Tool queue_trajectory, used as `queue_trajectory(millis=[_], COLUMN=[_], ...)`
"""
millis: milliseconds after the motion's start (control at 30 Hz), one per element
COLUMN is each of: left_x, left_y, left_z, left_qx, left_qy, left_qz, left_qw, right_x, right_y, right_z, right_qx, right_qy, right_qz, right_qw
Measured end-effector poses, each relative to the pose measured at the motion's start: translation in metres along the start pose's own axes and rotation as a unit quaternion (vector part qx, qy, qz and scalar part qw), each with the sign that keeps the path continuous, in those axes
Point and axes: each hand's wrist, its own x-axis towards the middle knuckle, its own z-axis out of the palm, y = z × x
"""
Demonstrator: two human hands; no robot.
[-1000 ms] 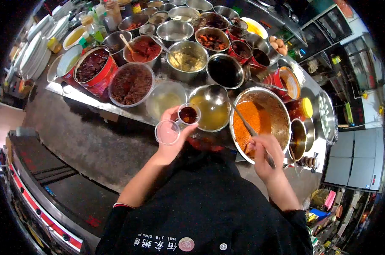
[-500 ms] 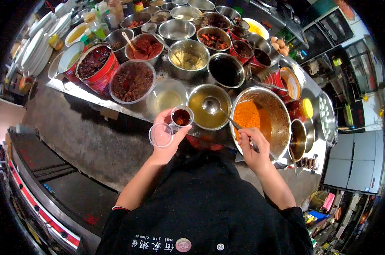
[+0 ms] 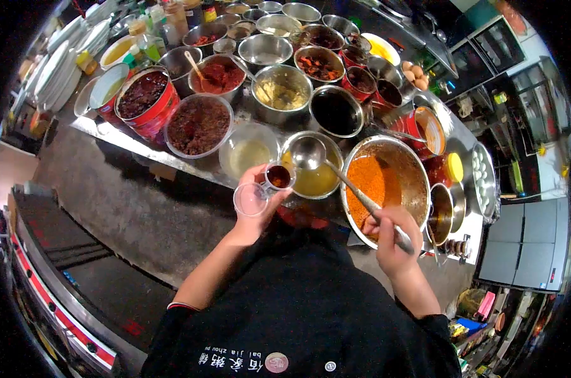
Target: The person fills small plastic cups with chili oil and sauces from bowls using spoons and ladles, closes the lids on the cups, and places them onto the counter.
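My left hand (image 3: pixel 258 214) is closed around a small clear plastic cup (image 3: pixel 278 176) with dark reddish-brown sauce in it. Its hinged clear lid (image 3: pixel 251 200) hangs open over my palm. My right hand (image 3: pixel 394 239) grips the handle of a metal ladle (image 3: pixel 309 153). The ladle's bowl is over a steel bowl of yellowish liquid (image 3: pixel 317 183), close to the cup; whether it touches the liquid is hard to tell. Under the handle sits a large steel basin (image 3: pixel 418 189) with orange-red sauce (image 3: pixel 366 179). Left of the liquid stands a clear tub of pale liquid (image 3: pixel 248 156).
Crowded on the steel table are a tub of dark red paste (image 3: pixel 198 126), a red can (image 3: pixel 145 101), a bowl of yellow mince (image 3: pixel 282 94) and a bowl of black liquid (image 3: pixel 337 112). A yellow-lidded jar (image 3: pixel 454 167) stands right. Plates (image 3: pixel 58 75) are stacked far left.
The ladle has been raised in my right hand, its bowl higher and nearer the cup. My left hand has shifted slightly right with the cup.
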Motion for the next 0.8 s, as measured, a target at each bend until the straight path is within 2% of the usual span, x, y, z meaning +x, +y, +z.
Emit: queue_trajectory(millis=[67,133,267,333,467,567,600,667,800], left_x=[0.005,0.007,0.011,0.012,0.010,0.009,0.008,0.008,0.009], left_y=[-0.014,-0.012,0.003,0.009,0.021,0.029,0.028,0.026,0.025], left_z=[0.003,0.006,0.010,0.011,0.015,0.017,0.016,0.016,0.019], left_qx=[0.020,0.015,0.009,0.023,0.012,0.003,0.004,0.022,0.022], left_qy=[0.008,0.015,-0.003,-0.009,-0.015,-0.022,-0.022,-0.038,-0.033], left_qz=[0.024,0.029,0.064,0.071,0.057,0.025,0.027,0.011,0.006], left_qw=[0.999,0.999,0.998,0.997,0.998,0.999,0.999,0.999,0.999], right_x=[0.003,0.005,0.010,0.017,0.061,0.085,0.090,0.098,0.105], right_y=[-0.011,-0.018,-0.012,0.009,0.060,0.104,0.116,0.136,0.146], right_z=[-0.005,-0.010,-0.020,-0.018,-0.011,-0.002,-0.002,0.000,0.002], right_qx=[-0.005,-0.076,-0.103,-0.060,0.026,0.042,0.042,-0.055,-0.072], right_qy=[-0.027,-0.085,-0.079,0.006,0.090,0.102,0.104,0.060,0.029], right_qz=[-0.022,-0.133,-0.147,-0.118,0.074,0.117,0.115,0.053,0.059], right_qw=[0.999,0.985,0.981,0.991,0.993,0.987,0.987,0.995,0.995])
